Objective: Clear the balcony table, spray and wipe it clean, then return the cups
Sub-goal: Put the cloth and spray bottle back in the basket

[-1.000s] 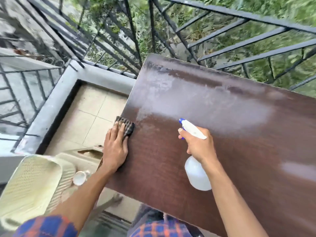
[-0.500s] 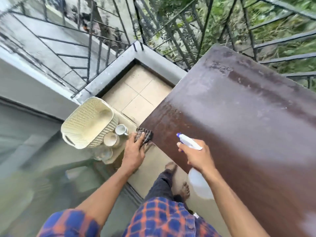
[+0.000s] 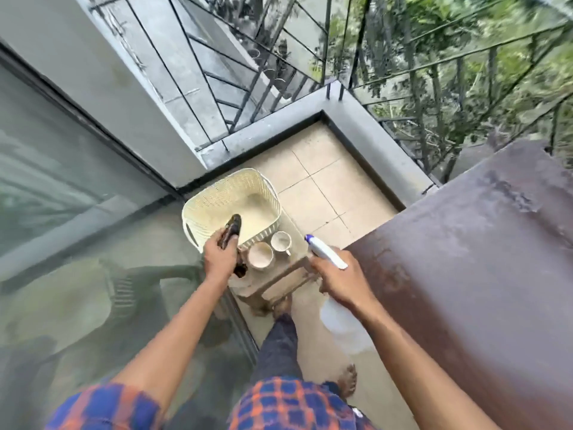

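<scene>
The dark brown balcony table (image 3: 483,259) fills the right side, its top bare and streaked with damp patches. My left hand (image 3: 220,257) grips a dark cloth (image 3: 231,229) and holds it over the near edge of a cream woven basket (image 3: 231,204). My right hand (image 3: 342,279) holds a white spray bottle (image 3: 328,254) with a blue nozzle, off the table's left edge. Two pale cups (image 3: 261,255) (image 3: 281,241) stand on a low stool (image 3: 279,279) beside the basket, between my hands.
Black metal railings (image 3: 310,57) on a grey kerb (image 3: 372,141) bound the tiled balcony floor (image 3: 322,187). A glass sliding door (image 3: 77,212) runs along the left. My bare feet (image 3: 347,380) stand on the floor below the stool.
I have turned left away from the table. My left hand lifted the cloth off the table edge and carried it over the basket. The spray bottle moved left, off the tabletop.
</scene>
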A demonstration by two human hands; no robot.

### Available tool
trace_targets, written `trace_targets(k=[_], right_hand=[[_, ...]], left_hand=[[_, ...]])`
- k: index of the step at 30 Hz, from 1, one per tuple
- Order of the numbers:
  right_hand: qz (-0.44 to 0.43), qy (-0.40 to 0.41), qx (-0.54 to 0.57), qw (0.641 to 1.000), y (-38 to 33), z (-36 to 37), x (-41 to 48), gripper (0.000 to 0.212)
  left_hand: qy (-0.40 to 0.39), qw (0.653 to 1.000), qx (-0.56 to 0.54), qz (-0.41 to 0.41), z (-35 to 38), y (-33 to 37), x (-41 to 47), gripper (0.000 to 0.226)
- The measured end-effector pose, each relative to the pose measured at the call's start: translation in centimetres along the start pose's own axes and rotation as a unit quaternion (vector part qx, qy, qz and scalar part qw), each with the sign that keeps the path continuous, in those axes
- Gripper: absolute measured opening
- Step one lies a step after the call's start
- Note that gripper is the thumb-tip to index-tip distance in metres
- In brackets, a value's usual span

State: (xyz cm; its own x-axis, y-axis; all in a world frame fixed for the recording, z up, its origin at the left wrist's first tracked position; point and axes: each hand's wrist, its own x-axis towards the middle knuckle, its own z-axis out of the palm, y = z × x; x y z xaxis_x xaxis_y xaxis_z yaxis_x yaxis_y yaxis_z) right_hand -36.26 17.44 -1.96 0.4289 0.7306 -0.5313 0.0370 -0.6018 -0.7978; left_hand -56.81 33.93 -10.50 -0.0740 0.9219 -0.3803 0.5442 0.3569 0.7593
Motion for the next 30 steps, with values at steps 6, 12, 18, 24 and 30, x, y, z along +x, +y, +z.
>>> trace_targets(k=[6, 12, 18, 24, 30], right_hand=[[-0.068, -0.013, 0.053, 0.996, -7.4, 8.0, 10.1, 0.025], [-0.087, -0.046, 0.004, 0.995, -10.6, 16.2, 21.3, 0.029], [-0.036, -0.064, -0.055, 0.996, -8.8, 21.5, 29.9, 0.025], [-0.079, -0.054, -0.112, 0.989, -4.1, 22.7, 30.9, 0.048], [-0.109, -0.087, -0.23, 0.963, -1.2, 21.8, 30.0, 0.042]], left_hand=[[0.043, 0.993, -0.013, -0.107, -1.5, -0.9, 10.3, 0.038], [-0.027, 0.986, 0.122, -0.106, 0.7, -4.3, 16.9, 0.05], [-0.004, 0.982, 0.166, -0.086, 4.5, -6.8, 21.2, 0.053], [-0.085, 0.954, 0.285, -0.038, 6.3, -10.8, 21.0, 0.069], [-0.082, 0.964, 0.245, -0.069, 5.1, -9.6, 20.0, 0.068]])
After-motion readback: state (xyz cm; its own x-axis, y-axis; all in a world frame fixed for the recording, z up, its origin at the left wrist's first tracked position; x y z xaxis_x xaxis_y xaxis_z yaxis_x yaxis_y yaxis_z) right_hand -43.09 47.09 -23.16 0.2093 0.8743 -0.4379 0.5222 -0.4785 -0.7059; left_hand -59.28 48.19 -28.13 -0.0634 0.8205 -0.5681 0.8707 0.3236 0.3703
